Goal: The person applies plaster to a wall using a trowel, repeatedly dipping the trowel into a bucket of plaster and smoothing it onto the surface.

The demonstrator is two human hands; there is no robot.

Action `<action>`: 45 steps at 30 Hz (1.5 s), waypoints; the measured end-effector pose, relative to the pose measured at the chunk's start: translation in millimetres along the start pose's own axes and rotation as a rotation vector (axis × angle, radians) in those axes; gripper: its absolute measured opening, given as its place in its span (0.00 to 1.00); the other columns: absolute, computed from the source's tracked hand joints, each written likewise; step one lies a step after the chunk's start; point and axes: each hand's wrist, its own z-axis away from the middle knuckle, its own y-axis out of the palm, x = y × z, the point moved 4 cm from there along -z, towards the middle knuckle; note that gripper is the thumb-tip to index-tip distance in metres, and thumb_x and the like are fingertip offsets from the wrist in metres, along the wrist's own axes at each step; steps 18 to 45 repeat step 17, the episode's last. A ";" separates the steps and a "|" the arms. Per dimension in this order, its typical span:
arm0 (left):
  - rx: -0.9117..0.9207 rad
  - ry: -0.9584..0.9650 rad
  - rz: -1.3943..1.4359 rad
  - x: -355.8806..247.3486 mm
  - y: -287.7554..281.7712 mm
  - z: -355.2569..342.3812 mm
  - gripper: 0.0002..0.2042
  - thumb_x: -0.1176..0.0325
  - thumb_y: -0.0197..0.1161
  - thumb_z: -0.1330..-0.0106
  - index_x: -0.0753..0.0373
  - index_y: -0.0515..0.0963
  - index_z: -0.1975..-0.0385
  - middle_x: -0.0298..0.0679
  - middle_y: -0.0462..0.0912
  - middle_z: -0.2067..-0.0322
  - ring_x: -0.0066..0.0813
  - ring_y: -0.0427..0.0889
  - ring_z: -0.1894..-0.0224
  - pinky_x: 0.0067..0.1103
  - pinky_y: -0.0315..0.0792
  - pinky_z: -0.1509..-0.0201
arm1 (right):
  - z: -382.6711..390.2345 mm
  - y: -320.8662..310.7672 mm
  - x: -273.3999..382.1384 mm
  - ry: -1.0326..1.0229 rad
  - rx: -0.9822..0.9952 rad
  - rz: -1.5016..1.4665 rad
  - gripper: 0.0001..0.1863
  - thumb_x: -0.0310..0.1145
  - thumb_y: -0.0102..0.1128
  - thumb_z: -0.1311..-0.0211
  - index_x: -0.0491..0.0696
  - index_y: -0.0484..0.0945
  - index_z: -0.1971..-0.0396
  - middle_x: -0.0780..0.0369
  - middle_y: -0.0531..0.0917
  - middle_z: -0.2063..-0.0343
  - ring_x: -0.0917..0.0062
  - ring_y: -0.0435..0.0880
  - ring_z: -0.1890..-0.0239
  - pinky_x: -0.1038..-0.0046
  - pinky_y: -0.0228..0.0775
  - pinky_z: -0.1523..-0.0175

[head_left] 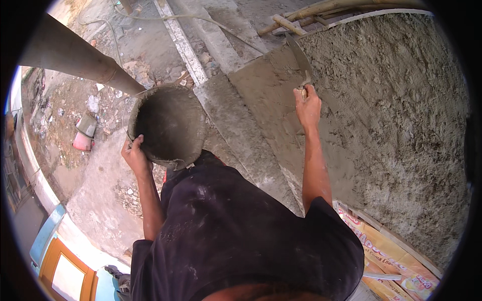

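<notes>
My left hand grips the rim of a grey, mortar-crusted bucket held against my body, its inside dark. My right hand is raised and closed on the handle of a steel trowel, whose pointed blade lies flat against the wet grey plaster wall. The plaster to the right of the trowel is rough and lumpy. A smoother band runs below and left of the blade.
A grey pipe or column slants across the upper left. Far below lie rubble-strewn ground, a red-and-grey container and a hose. Bamboo poles cross the top. Printed cardboard sits at lower right, an orange door frame at lower left.
</notes>
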 end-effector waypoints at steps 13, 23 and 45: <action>0.019 0.000 -0.049 5.3 -8.2 -4.2 0.09 0.82 0.59 0.41 0.73 0.80 0.61 0.38 0.83 0.67 0.23 0.80 0.66 0.19 0.74 0.57 | 10.1 22.5 -31.6 0.137 0.201 -0.719 0.20 0.50 0.51 0.27 0.45 0.73 0.63 0.69 0.70 0.83 0.86 0.68 0.86 0.79 0.59 0.82; 0.034 -0.024 -0.071 -6.0 3.2 -1.8 0.11 0.82 0.60 0.42 0.73 0.80 0.59 0.37 0.84 0.64 0.22 0.80 0.64 0.18 0.73 0.56 | -14.6 132.0 -62.5 0.167 0.453 -0.590 0.22 0.54 0.51 0.28 0.46 0.72 0.64 0.67 0.70 0.84 0.82 0.70 0.87 0.76 0.61 0.83; 0.034 -0.024 -0.071 -6.0 3.2 -1.8 0.11 0.82 0.60 0.42 0.73 0.80 0.59 0.37 0.84 0.64 0.22 0.80 0.64 0.18 0.73 0.56 | -14.6 132.0 -62.5 0.167 0.453 -0.590 0.22 0.54 0.51 0.28 0.46 0.72 0.64 0.67 0.70 0.84 0.82 0.70 0.87 0.76 0.61 0.83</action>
